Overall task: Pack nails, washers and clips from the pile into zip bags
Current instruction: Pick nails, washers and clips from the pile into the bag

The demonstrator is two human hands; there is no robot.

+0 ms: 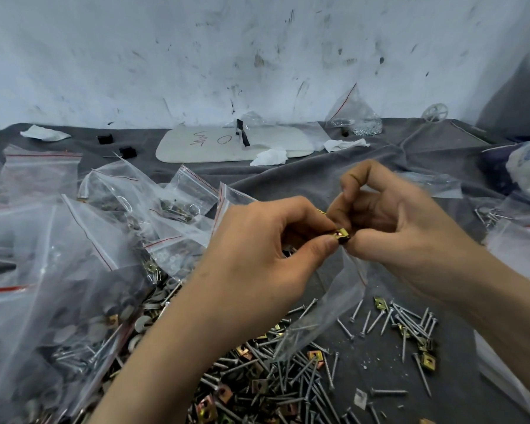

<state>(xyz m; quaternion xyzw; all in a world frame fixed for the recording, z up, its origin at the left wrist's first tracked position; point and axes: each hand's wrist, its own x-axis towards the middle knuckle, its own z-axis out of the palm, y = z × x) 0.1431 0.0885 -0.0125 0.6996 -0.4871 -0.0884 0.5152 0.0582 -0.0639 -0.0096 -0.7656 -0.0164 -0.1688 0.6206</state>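
cloth (380, 166): grey and rumpled, spread under both hands.
filled bags (74, 240): a heap of clear bags with red strips, just left of the left hand (257, 255).
pile (288, 377): loose nails and gold clips, below and between the wrists, thinner under the right hand (395, 234).
board (211, 148): white with red marks, well beyond the hands.
open bag (334, 301): clear, hanging from the right hand over the pile.
right hand: fingers curled, pinching the open bag's top edge.
left hand: thumb and forefinger pinch the clip (341, 235).
clip: gold, between both hands' fingertips at the bag's mouth.
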